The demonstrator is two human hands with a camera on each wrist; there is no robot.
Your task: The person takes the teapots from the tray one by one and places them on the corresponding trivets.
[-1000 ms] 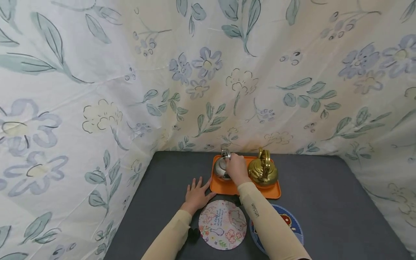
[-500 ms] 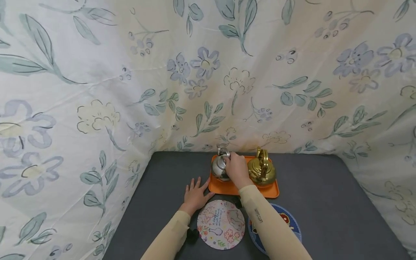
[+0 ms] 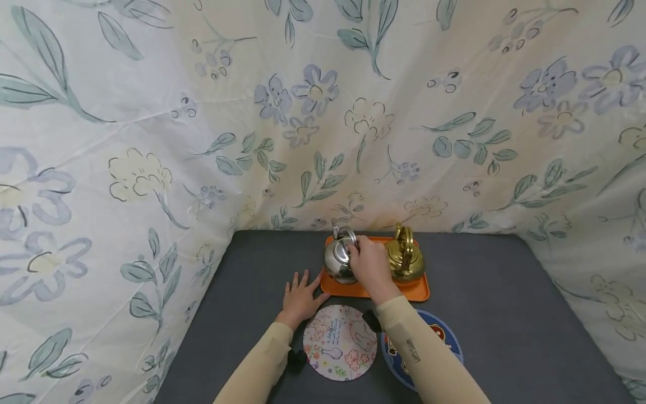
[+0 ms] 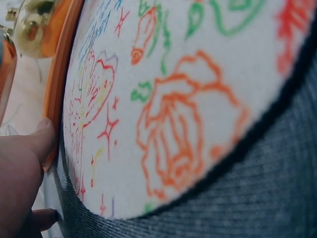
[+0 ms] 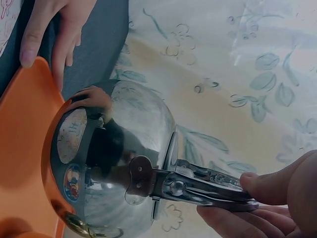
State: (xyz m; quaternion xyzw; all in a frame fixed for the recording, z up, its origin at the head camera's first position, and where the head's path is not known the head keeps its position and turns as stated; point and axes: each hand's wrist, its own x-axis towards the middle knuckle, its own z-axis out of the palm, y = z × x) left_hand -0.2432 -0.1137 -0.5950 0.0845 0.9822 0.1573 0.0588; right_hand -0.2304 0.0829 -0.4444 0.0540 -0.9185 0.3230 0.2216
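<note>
My right hand (image 3: 374,268) grips the folding handle (image 5: 208,191) of a shiny silver kettle (image 3: 337,262), thumb on one side and fingers on the other. The kettle is over the left part of an orange tray (image 3: 348,290); its mirrored belly (image 5: 133,124) overlaps the tray in the right wrist view. With fingers spread, my left hand (image 3: 299,300) lies at the tray's front left corner, its thumb (image 4: 44,136) against the tray edge (image 4: 58,69). A gold kettle (image 3: 411,266) stands on the tray's right part, handle upright.
In front of the tray lies a round white mat (image 3: 340,342) with a floral print. A round blue mat (image 3: 444,336) lies to its right, partly under my right forearm. All stand on a dark grey tabletop (image 3: 484,292), with a floral cloth (image 3: 282,112) behind and at the sides.
The silver kettle has come up a little in my right hand, looking larger and shifted slightly left over the tray. My left hand keeps its place at the tray corner. The head view shifts slightly.
</note>
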